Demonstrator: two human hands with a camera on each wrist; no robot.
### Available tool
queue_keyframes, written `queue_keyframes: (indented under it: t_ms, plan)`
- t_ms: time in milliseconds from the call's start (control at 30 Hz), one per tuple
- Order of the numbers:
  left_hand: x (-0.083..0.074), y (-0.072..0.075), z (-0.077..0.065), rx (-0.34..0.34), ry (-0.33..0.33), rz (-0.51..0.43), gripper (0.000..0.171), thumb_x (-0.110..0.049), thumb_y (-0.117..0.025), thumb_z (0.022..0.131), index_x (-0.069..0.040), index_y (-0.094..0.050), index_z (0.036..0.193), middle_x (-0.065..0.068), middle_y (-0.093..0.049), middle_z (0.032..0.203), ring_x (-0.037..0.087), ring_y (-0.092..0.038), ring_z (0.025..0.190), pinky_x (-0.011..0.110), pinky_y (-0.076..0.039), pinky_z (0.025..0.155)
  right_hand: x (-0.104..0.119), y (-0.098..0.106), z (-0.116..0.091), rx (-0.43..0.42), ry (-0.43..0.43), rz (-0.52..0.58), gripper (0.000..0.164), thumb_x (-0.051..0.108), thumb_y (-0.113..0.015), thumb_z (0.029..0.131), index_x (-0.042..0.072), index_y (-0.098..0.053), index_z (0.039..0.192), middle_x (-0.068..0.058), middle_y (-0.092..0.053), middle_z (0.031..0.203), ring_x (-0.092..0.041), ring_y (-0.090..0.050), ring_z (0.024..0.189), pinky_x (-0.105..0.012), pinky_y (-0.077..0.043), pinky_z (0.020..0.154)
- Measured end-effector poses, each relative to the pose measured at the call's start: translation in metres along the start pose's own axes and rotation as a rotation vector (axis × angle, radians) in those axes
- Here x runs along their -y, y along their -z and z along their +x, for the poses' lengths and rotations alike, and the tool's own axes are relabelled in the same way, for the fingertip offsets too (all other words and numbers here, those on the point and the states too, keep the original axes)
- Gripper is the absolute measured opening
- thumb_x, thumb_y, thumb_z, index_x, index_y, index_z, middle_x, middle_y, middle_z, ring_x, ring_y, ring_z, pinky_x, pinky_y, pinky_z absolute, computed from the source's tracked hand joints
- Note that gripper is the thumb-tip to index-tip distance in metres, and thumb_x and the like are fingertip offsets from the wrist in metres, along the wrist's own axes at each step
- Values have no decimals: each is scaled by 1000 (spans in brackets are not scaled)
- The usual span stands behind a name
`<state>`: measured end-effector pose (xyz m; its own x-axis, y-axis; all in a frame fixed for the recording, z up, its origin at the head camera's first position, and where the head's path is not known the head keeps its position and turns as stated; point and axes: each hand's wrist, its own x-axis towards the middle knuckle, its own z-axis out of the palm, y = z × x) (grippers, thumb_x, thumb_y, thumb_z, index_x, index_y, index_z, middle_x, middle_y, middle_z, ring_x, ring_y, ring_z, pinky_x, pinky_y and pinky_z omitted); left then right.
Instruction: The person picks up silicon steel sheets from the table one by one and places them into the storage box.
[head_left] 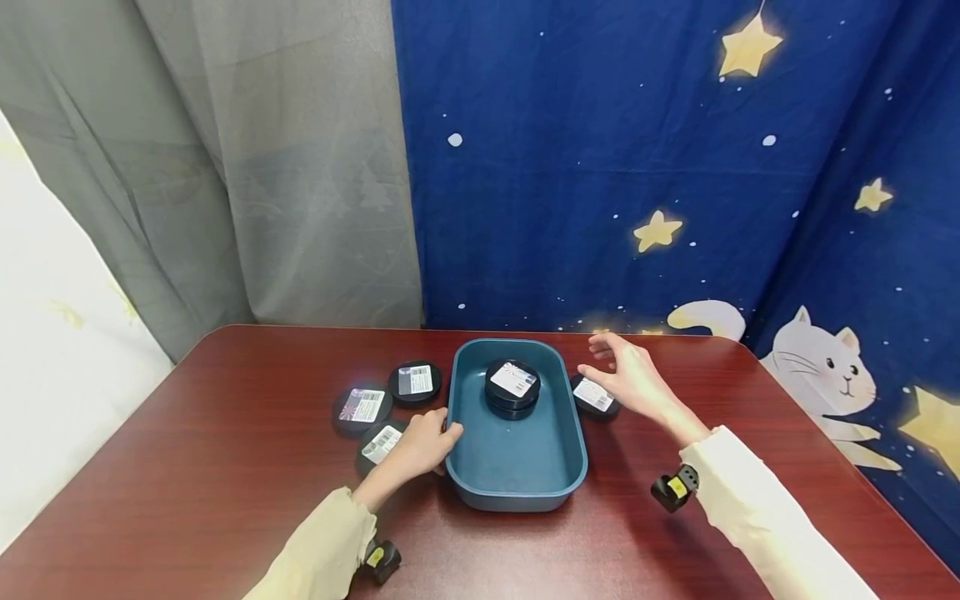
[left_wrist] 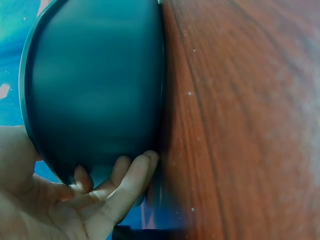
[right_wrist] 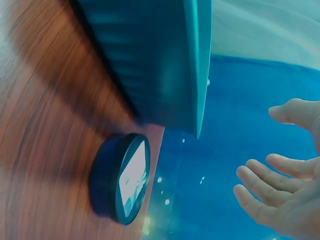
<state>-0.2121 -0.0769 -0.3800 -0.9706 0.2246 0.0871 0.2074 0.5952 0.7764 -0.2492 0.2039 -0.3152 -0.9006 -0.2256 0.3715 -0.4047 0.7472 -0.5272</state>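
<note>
My left hand (head_left: 425, 442) grips the left wall of a blue-green plastic bin (head_left: 510, 475). In the left wrist view its thumb goes over the rim and its fingers lie against the outer wall (left_wrist: 100, 90). Inside the bin, toward the far end, black round tins with a white label (head_left: 513, 381) are stacked. My right hand (head_left: 628, 375) is raised with loosely bent fingers and holds nothing. Below it, by the bin's right side, a labelled black round tin (head_left: 597, 397) lies flat; the right wrist view shows this tin (right_wrist: 131, 180) apart from the hand.
Left of the bin are several more black tins: one at the back (head_left: 415, 382), another farther left (head_left: 362, 409), and a nearer one (head_left: 378, 443) partly hidden by my left hand. Behind the red-brown wooden table (head_left: 247, 467) hang grey and starry blue curtains (head_left: 540, 183).
</note>
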Motion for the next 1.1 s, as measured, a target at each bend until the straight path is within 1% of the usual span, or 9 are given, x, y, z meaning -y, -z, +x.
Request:
queue_keyframes:
  t_ms: [267, 400, 600, 900, 1100]
  plan:
    - [0, 1, 0, -6, 2, -1, 13, -8, -44, 83, 0, -50, 75, 9, -47, 58, 19, -57, 40, 28, -46, 36, -19, 5, -6, -11, -79, 15, 41, 14, -64, 80, -7, -50, 112, -23, -56, 109, -34, -56, 98, -45, -46, 82]
    - [1, 1, 0, -7, 2, 3, 13, -8, -44, 83, 0, -50, 75, 8, -47, 58, 19, -57, 40, 27, -46, 36, -30, 6, -8, -31, -101, 28, 40, 14, -63, 80, -8, -50, 112, -25, -56, 108, -36, -57, 97, -46, -46, 82]
    - [1, 0, 1, -3, 10, 2, 13, -8, -44, 83, 0, -50, 76, 9, -47, 58, 17, -56, 40, 27, -46, 36, -44, 5, -12, -47, -136, 11, 40, 16, -62, 81, -8, -50, 111, -26, -56, 108, -37, -57, 98, -46, -46, 82]
    - [1, 0, 1, 1, 10, 14, 13, -9, -44, 83, 0, -51, 76, 8, -47, 57, 17, -56, 39, 26, -45, 36, -62, 3, -19, -10, -198, -40, 43, 19, -60, 83, -10, -48, 113, -29, -54, 110, -38, -55, 101, -48, -42, 86]
    - [1, -1, 1, -4, 1, 21, 13, -9, -44, 83, -1, -51, 75, 8, -48, 57, 16, -56, 38, 25, -45, 36, -76, 0, -23, 64, -228, -106, 52, 26, -57, 84, -12, -44, 117, -32, -52, 112, -41, -52, 102, -51, -39, 87]
